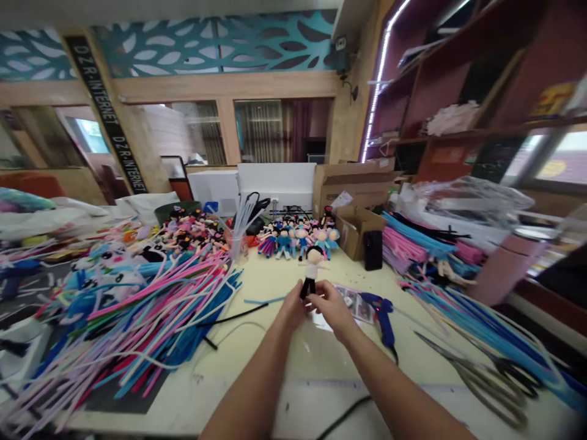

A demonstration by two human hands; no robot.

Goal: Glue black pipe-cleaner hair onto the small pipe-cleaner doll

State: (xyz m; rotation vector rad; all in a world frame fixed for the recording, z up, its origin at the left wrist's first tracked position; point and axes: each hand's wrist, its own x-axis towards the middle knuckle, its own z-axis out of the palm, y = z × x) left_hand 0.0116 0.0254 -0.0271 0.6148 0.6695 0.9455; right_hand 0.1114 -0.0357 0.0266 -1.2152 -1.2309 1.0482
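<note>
A small doll with black hair, a white top and black legs stands upright between my hands, its arms stretched sideways. My left hand is closed around its legs from the left. From the right, the fingers of my right hand pinch at the doll's feet. Just right of my right hand lies a blue glue gun, beside a clear packet of small parts. A black pipe cleaner and a blue one lie on the table to the left of my hands.
Bundles of coloured pipe cleaners cover the left side, with more at the right. Large scissors lie at front right. Finished dolls stand at the back near an open cardboard box and a cup of glue sticks.
</note>
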